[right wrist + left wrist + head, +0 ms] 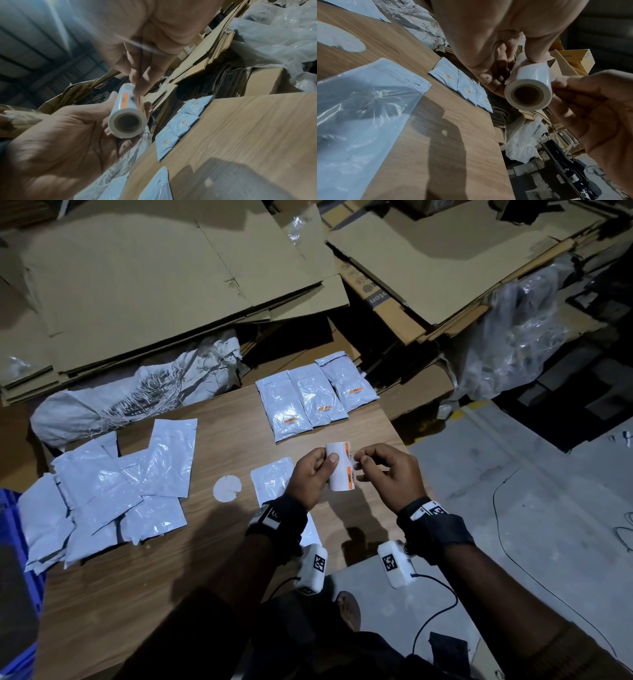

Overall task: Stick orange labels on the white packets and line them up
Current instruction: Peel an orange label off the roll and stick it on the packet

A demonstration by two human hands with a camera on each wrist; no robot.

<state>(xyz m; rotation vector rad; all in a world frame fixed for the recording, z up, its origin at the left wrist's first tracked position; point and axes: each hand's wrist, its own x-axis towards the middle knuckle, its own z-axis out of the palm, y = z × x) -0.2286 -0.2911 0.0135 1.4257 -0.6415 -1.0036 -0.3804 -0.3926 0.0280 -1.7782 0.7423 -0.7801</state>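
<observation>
I have the label roll held up in my left hand, thumb on its near face and the other fingers curled round the back, above the near edge of the table. The roll's long axis runs away from me, its hollow core facing both wrist cameras. My right hand sits just to the right of the roll, touching it, thumb and forefinger pinched together at the roll's right edge, where an orange label shows on the backing. I judge they are picking at a label's edge; whether the corner has lifted is too blurred in the right wrist view to tell.

Directly beneath the roll and my left wrist lies one white packet, flat on the table with no label visible on it. I take that as the next target: it lies straight below the pinching fingers, and the right hand is the nearer one to carry a label down.

Beyond the roll, at the table's far edge, three labelled packets stand side by side, edges touching or slightly overlapping, each with an orange label near its close end. Left of the roll, a loose pile of unlabelled packets waits, and between the pile and the roll sits a round white disc
</observation>
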